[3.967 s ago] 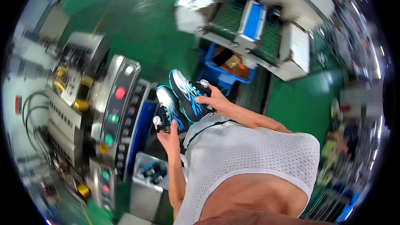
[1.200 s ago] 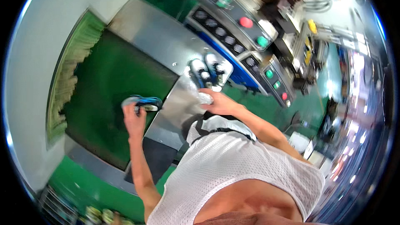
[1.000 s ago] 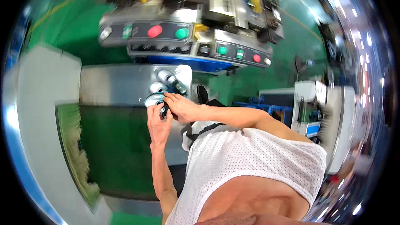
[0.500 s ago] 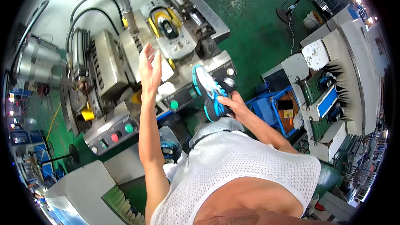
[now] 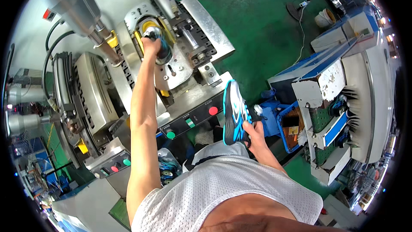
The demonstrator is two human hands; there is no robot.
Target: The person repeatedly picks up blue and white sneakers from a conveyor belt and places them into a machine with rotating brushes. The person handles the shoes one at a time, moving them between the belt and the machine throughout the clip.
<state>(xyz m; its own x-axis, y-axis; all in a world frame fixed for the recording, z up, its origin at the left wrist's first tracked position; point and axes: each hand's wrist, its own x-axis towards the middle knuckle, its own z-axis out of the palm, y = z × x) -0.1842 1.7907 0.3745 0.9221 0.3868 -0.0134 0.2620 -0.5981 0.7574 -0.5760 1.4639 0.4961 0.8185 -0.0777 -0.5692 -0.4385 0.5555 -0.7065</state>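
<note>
A white, black and bright blue sneaker [image 5: 233,112] is held upright on its heel end in my right hand [image 5: 256,136], thumb across its laced side, in front of the machine. My left arm is stretched out to the metal press [image 5: 171,75]. There my left hand [image 5: 151,46] is closed around part of a dark shoe with blue details [image 5: 164,52], which sits in the press bed between yellow pads. The far fingers of this hand are mostly hidden behind the shoe.
A control panel with green [image 5: 171,135] and red buttons [image 5: 213,111] runs along the machine's front. Metal cylinders [image 5: 77,8] hang at the left. On the right stand a blue crate [image 5: 281,125] and a brush-fringed conveyor rack with shoes [image 5: 339,105]. More shoes lie in a bin [image 5: 168,165] below.
My left hand has reached farther in and closed on the shoe in the press. My right hand has moved right with the sneaker. The whole view has shifted toward the machine.
</note>
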